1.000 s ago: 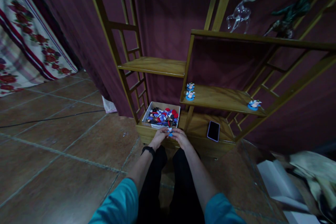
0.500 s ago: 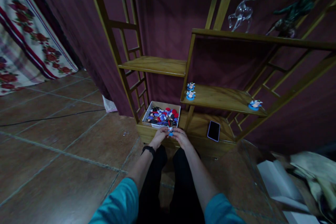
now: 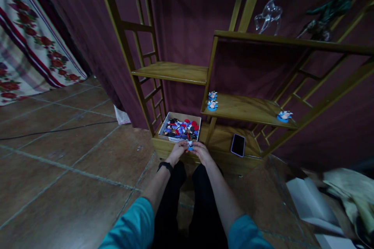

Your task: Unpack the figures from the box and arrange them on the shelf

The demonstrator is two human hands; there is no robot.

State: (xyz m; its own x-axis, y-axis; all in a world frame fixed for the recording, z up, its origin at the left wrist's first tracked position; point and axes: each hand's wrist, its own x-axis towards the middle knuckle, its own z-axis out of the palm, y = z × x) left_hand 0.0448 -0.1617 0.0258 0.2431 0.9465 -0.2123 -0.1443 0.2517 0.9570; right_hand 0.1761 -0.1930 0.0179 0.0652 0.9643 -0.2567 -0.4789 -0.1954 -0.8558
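Note:
A small figurine (image 3: 190, 145) with a white top and a blue base is held upright between my two hands, in front of the shelf unit. My left hand (image 3: 178, 151), with a dark band at its wrist, grips it from the left. From the other side my right hand (image 3: 202, 153) pinches it with the fingertips. Just beyond my hands sits an open white box (image 3: 171, 139) full of mixed red, purple and black small pieces. Similar blue-based figurines stand on the middle shelf: two at its left end, the front one (image 3: 212, 105) nearer me, and another figurine (image 3: 284, 116) at the right end.
A phone (image 3: 237, 145) lies on the low shelf to the right. Above, a glass deer (image 3: 270, 13) and a dark green statue (image 3: 325, 17) stand on the upper shelf (image 3: 280, 41). A cable (image 3: 58, 130) crosses the tiled floor. White boxes (image 3: 312, 202) lie at the right.
Both hands stay in place around the figurine. The view shifts very slightly; nothing else visibly differs.

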